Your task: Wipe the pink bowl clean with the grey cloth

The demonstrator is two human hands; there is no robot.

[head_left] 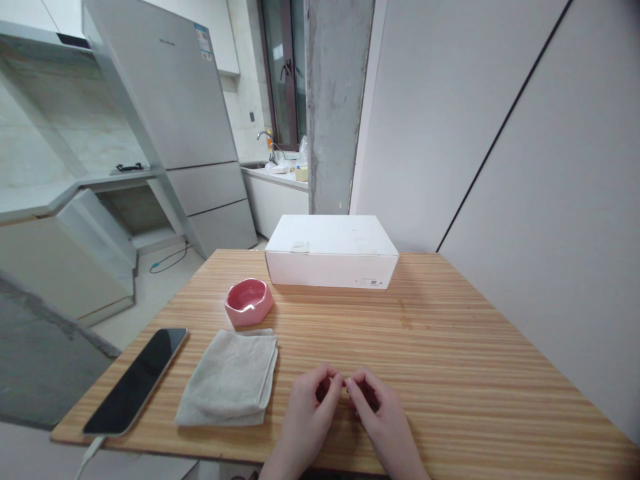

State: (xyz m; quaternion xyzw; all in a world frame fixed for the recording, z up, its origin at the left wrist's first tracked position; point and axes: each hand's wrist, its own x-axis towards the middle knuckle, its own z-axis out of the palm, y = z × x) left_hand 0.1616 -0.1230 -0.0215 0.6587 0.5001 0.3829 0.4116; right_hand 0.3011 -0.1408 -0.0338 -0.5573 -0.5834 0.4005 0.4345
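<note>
Fingers (336,383) of the left hand (311,415) and the right hand (379,419) curled narrow, tips almost touching above the striped wooden table (465,347). Nothing clearly held: palms cupped inward, a dark shadow inside each curl, perhaps a small reddish speck at the fingertips, too small to tell. Just beside the left hand, a folded grey towel (227,380), lying flat with its edges stacked. Farther up the table, a pink ceramic bowl (249,303) with a faceted outer wall, apart from the towel, and behind it a closed white cardboard box (331,252), lid down, near the far edge. Off to the left, a black smartphone (135,381) lying near the table edge, a white cable (90,457) just below it, past the corner. As things lie: towel folded, box shut, bowl standing on its own, no object lifted. Hidden: the insides of both palms, whatever the box contains, and the forearms beyond the bottom of the view. Inside of the bowl partly washed out by glare, its contents hard to make out. Beyond the table, a tall refrigerator (170,87) and a concrete pillar (335,100), both bent by the wide lens.
</note>
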